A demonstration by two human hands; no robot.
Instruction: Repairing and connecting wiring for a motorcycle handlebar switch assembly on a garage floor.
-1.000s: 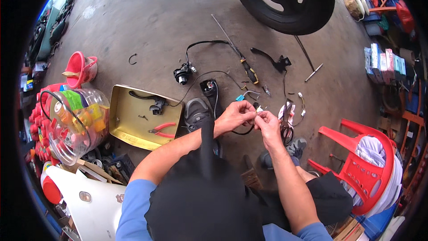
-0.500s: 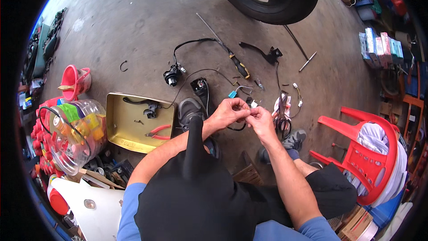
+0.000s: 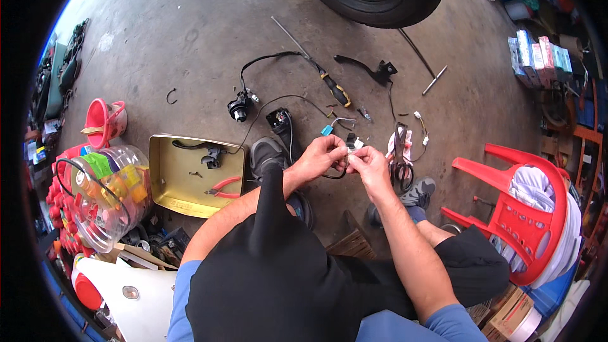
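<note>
In front of me my left hand and my right hand meet with pinched fingertips. What they hold is too small to name. A black cable loops out below the left hand. Just beyond the fingers lies a teal connector with several thin wires, and a white piece shows by the right fingertips. A black handlebar switch housing lies left of the hands. Right of them, black-handled scissors rest on a white and red packet.
Farther out are a screwdriver, a black lever, another switch unit and a tyre. A gold tray at left holds red-handled pliers. A red chair stands right, a clear plastic jar left.
My fingertips stay together, with the left hand tilted slightly and a white piece now showing more beside the right fingertips. The whole view has shifted a little; the things on the floor lie as before.
</note>
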